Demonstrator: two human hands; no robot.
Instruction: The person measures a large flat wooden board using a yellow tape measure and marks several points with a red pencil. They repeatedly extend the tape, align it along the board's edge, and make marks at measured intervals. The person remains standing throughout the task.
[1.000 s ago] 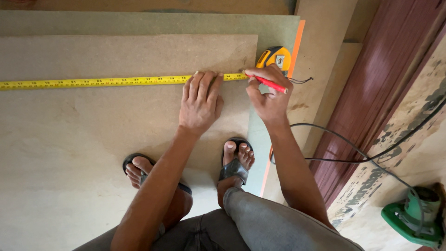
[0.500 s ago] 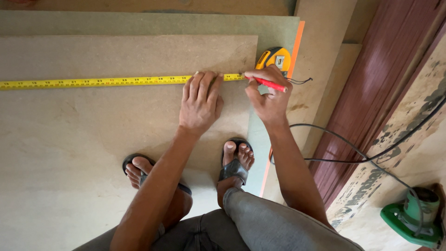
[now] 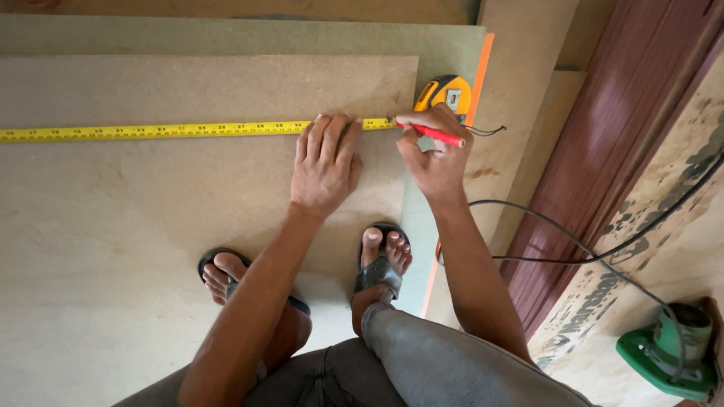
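Observation:
A yellow tape measure blade (image 3: 151, 131) lies stretched left to right across a tan fibreboard sheet (image 3: 173, 211). Its yellow and black case (image 3: 446, 94) rests just past the board's right edge. My left hand (image 3: 326, 162) lies flat on the board, fingertips pressing the blade down. My right hand (image 3: 434, 154) grips a red pencil (image 3: 437, 136), its tip touching the board beside the blade near the right edge. My feet in dark sandals (image 3: 381, 260) stand on the board below the hands.
More boards (image 3: 452, 45) are stacked underneath, one with an orange edge (image 3: 480, 75). A dark red plank (image 3: 618, 143) runs along the right. A black cable (image 3: 573, 245) leads to a green power tool (image 3: 671, 354) at the lower right.
The right hand with the pencil has shifted very slightly down along the board edge. The left hand and the tape have stayed put.

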